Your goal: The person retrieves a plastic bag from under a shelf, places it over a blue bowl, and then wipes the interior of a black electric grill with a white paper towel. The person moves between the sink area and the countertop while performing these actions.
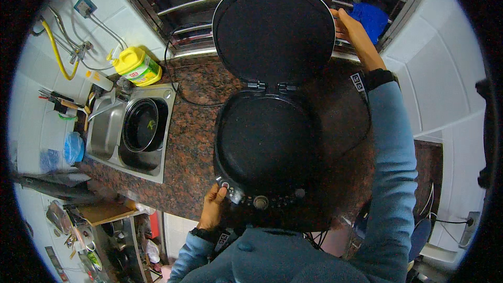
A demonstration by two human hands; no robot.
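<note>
An electric griddle [263, 137] with a black round cooking plate lies before me on the counter. Its lid [275, 31], hinged at the back, is raised and shows a dark inner plate. My right hand [345, 24] holds the lid's right rim, some fingers hidden behind it. At the front left corner of the base, my left hand [214, 204] grips the edge with the thumb at a round button on the control panel [235, 196]. A round knob [261, 202] sits midway along that panel.
To the left, a steel sink [169, 133] holds a dark round pan [141, 125] with a green scrap inside. A yellow detergent jug [135, 67] stands behind the sink. The griddle's black cord [196, 103] crosses the speckled stone counter [192, 137]. Window bars [188, 8] are behind the lid.
</note>
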